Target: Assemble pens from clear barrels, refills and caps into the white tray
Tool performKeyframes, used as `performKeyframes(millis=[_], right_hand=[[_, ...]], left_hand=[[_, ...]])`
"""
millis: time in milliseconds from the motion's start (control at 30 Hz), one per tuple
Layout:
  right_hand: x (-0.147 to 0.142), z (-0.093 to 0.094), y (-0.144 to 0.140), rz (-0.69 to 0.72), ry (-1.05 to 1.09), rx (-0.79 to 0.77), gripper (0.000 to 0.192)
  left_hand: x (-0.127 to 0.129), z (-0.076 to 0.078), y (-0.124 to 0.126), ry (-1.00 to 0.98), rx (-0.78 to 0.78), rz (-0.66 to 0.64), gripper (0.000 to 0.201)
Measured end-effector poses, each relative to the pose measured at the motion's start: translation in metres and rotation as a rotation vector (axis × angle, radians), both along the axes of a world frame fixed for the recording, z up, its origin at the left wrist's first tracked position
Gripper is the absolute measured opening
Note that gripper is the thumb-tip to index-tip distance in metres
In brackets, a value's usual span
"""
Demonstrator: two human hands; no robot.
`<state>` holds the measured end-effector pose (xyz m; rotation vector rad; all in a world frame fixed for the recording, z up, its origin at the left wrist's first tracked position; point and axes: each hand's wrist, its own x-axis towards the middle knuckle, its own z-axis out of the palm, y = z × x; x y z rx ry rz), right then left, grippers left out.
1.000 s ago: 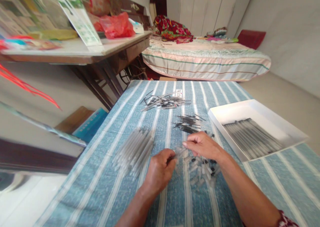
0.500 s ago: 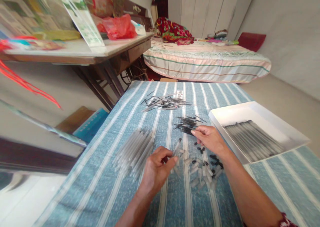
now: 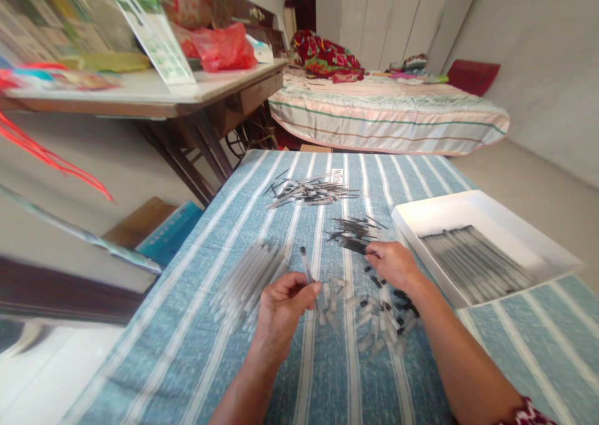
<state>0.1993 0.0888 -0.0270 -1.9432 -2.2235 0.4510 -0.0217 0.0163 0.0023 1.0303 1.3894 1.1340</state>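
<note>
Pen assembly, mid-step, I judge: the left hand (image 3: 281,303) pinches a clear barrel (image 3: 306,266) pointing to twelve o'clock — the right hand (image 3: 393,264), fingers curled, reaches the black refills (image 3: 352,233) at one o'clock; whether it grips one, I cannot tell. Next needs one refill threaded in.

Both forearms are showing bare from the bottom edge of the view up to the wrists. The left hand (image 3: 281,303) is wearing no glove, ring or watch, and neither is the right hand (image 3: 395,264). At the lower right corner a scrap of dark red sleeve (image 3: 526,411) with a small pale pattern is showing on the right upper arm.
</note>
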Motion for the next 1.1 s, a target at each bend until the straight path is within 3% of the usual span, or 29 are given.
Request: performKeyframes(millis=[200,367,467,600,733,900,1100], right_hand=[[0.007,0.009,-0.003,0.2,0.057,-0.142,0.015],[0.004,0.007,-0.004,0.19,0.064,-0.125,0.014],[0.001,0.007,-0.006,0.171,0.282,-0.13,0.012],[-0.01,0.012,-0.013,0.214,0.702,-0.28,0.008],[-0.024,0.019,-0.023,0.242,0.887,-0.371,0.012],[-0.031,0.023,-0.026,0.246,0.905,-0.339,0.013],[-0.025,0.008,-0.018,0.231,0.749,-0.249,0.009]], left_hand=[[-0.003,-0.004,0.003,-0.124,0.001,-0.027,0.011],[-0.007,-0.01,0.007,-0.307,-0.064,-0.004,0.013],[-0.007,-0.01,0.008,-0.405,-0.093,0.024,0.016],[-0.007,-0.006,0.009,-0.499,-0.095,0.079,0.018],[-0.009,-0.005,0.01,-0.547,-0.06,0.1,0.018],[-0.012,-0.006,0.01,-0.569,-0.032,0.096,0.016],[-0.012,-0.005,0.009,-0.568,-0.032,0.1,0.017]])
